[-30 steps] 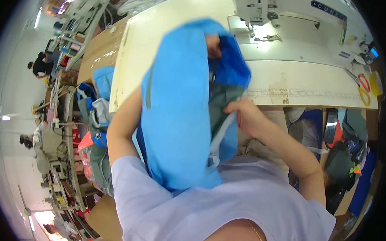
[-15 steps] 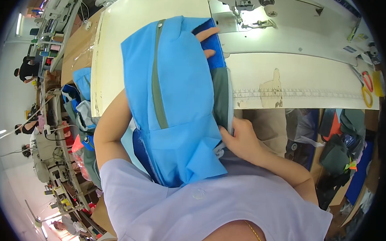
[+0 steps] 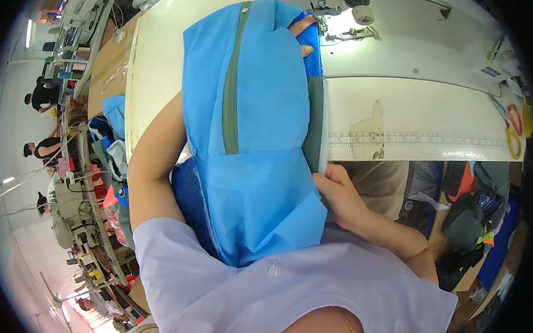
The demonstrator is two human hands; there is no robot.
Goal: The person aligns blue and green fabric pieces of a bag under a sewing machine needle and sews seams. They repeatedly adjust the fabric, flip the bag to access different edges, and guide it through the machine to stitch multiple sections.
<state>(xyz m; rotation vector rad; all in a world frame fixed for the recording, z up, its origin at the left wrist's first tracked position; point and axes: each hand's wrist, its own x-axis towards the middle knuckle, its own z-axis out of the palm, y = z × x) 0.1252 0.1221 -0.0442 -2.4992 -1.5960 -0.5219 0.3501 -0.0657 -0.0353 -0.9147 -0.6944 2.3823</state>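
Observation:
A light blue fabric bag with a green zipper strip, dark blue mesh and a grey-green side panel lies from my lap over the white sewing table. My left arm runs underneath it; the fingertips of my left hand curl over the blue mesh at its upper right edge, beside the sewing machine's presser foot; the palm is hidden. My right hand pinches the bag's right edge at the table's front, below the grey-green panel.
Scissors lie at the table's right end. Dark fabric pieces sit below it. Folded blue pieces rest on cardboard at the left. Several co-workers are at machines farther left.
The bag has turned flatter, zipper strip up, and moved forward onto the table toward the machine. My left fingers moved up with it; my right hand shifted down from higher on the edge.

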